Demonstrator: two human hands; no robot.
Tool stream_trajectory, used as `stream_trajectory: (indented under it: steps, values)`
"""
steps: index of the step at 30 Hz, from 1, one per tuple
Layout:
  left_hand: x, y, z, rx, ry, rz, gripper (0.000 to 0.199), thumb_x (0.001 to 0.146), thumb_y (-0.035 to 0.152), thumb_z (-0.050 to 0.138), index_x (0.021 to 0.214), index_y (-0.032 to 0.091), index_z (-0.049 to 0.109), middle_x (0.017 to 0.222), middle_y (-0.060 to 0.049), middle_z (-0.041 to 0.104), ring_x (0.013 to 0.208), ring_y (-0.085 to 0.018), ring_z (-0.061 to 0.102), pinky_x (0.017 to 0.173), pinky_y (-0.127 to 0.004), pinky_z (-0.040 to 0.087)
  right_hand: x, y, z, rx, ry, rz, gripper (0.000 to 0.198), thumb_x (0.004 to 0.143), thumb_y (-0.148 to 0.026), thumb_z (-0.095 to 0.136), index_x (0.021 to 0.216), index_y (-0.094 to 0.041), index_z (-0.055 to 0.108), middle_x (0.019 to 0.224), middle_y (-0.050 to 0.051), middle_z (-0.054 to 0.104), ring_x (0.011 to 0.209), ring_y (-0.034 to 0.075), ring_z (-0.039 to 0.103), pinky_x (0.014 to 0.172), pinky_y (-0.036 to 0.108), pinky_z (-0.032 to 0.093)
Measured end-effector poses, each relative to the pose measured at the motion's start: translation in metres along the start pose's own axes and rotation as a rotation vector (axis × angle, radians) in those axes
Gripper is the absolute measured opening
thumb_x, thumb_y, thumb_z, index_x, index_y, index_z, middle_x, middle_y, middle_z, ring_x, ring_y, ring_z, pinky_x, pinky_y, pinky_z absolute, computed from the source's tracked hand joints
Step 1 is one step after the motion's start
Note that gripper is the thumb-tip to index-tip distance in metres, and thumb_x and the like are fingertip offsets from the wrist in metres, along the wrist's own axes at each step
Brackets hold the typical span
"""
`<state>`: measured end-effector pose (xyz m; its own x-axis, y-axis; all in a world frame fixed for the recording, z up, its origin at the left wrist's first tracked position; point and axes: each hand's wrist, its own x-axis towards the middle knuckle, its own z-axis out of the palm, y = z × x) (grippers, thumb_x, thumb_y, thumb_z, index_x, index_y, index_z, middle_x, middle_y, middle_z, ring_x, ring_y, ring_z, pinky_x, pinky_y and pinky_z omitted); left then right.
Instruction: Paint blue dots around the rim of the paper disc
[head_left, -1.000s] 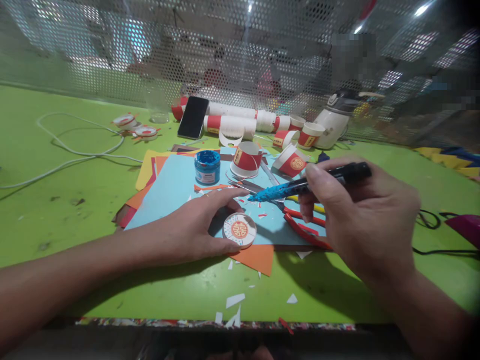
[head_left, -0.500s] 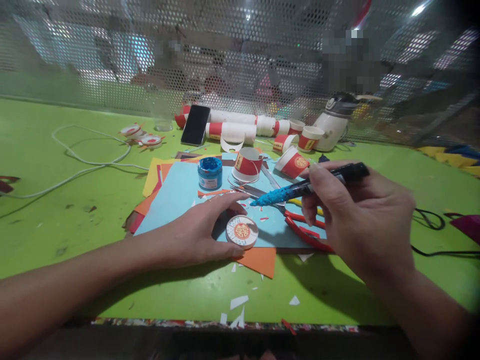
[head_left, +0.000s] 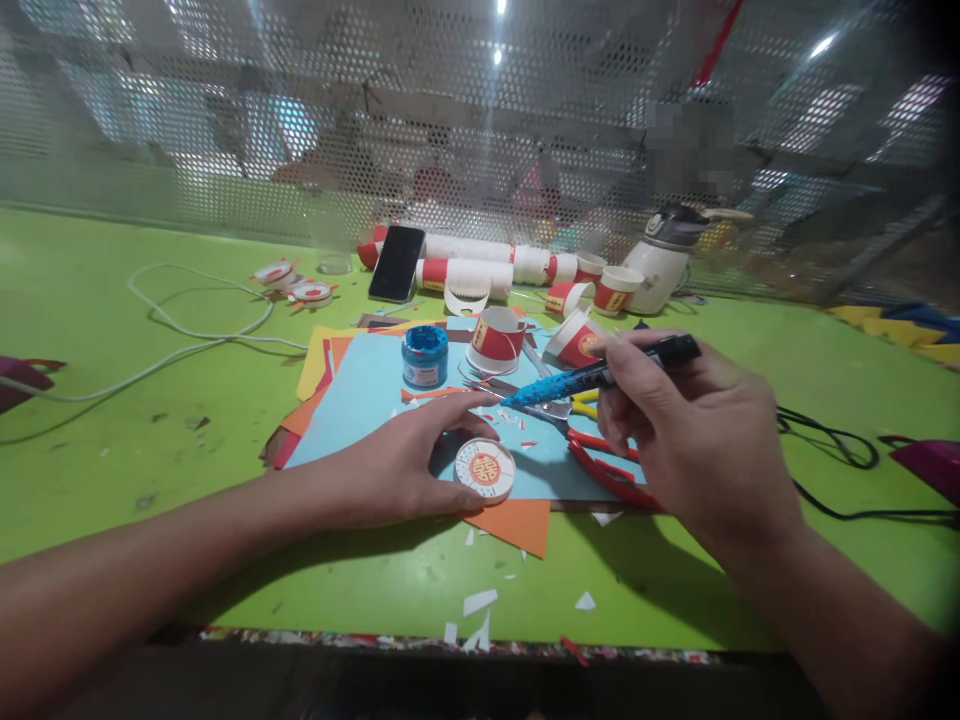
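Note:
A round white disc (head_left: 501, 485) with a red-and-gold emblem and small blue dots around part of its rim lies on the light-blue paper. My left hand (head_left: 397, 455) curves around it, thumb on the near edge and fingers at the far side. In my right hand (head_left: 675, 420) is a black marker pen (head_left: 596, 377), its front half coated in blue paint. The tip points left, above and beyond the disc and apart from it. An uncapped jar of blue paint (head_left: 424, 358) stands behind my left hand. Red-handled scissors (head_left: 600, 465) lie beneath the pen.
Cut red-and-white paper cups (head_left: 495, 345) and a phone (head_left: 396, 263) stand farther back, with a jug (head_left: 664, 262) at right. A white cable (head_left: 180, 340) crosses the left side. Paper scraps (head_left: 480, 602) litter the green table's front. Perforated mesh (head_left: 450, 120) rises behind.
My right hand has shifted slightly left with the marker pen, whose tip stays beyond the disc. My left hand keeps its place around the disc. The whole view has tilted a little.

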<state>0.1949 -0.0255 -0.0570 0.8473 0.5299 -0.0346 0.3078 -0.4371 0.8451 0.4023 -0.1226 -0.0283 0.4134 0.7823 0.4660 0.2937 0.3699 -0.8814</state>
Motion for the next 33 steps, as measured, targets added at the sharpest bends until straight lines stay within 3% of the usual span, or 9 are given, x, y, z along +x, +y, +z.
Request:
stream_trajectory:
  steps: [7,13,21,26,33]
  values:
    - [0.001,-0.005,0.002,0.091,0.046,-0.007,0.087,0.073,0.033,0.078,0.148,0.02,0.037,0.128,-0.012,0.06,0.106,-0.028,0.061,0.094,-0.043,0.048,0.001,0.0,-0.001,0.168,-0.058,0.175,0.012,0.083,-0.032,0.078,0.087,-0.022,0.073,0.062,-0.003,0.062,0.048,0.009,0.052,0.04,0.02,0.044]
    - [0.0,0.003,0.001,0.146,0.079,-0.039,0.089,0.071,0.031,0.08,0.147,0.018,0.038,0.121,-0.01,0.062,0.101,-0.027,0.061,0.089,-0.041,0.048,0.002,-0.005,-0.001,0.287,-0.116,0.237,0.005,0.082,-0.023,0.075,0.085,-0.02,0.074,0.065,-0.001,0.061,0.053,0.012,0.056,0.043,0.023,0.047]
    - [0.0,0.005,0.001,0.132,0.084,-0.056,0.101,0.064,0.036,0.085,0.149,0.019,0.034,0.12,-0.01,0.062,0.104,-0.029,0.06,0.088,-0.041,0.049,-0.006,0.004,-0.002,0.063,-0.146,0.227,0.023,0.083,-0.044,0.075,0.089,-0.023,0.069,0.058,-0.004,0.059,0.048,0.012,0.054,0.04,0.023,0.044]
    - [0.001,0.005,-0.002,0.026,0.043,-0.015,0.1,0.066,0.029,0.084,0.151,0.021,0.033,0.13,-0.012,0.061,0.114,-0.031,0.059,0.097,-0.043,0.047,-0.01,0.005,0.004,0.002,-0.225,0.156,0.018,0.091,-0.037,0.067,0.083,-0.021,0.063,0.051,-0.006,0.056,0.042,0.008,0.051,0.04,0.019,0.04]
    - [0.001,0.006,-0.004,-0.096,0.013,-0.021,0.096,0.07,0.021,0.078,0.153,0.023,0.03,0.126,-0.011,0.065,0.106,-0.027,0.064,0.09,-0.038,0.049,-0.012,-0.002,0.014,-0.153,-0.282,0.075,0.015,0.093,-0.031,0.061,0.083,-0.019,0.061,0.05,-0.007,0.055,0.041,0.006,0.049,0.039,0.016,0.042]
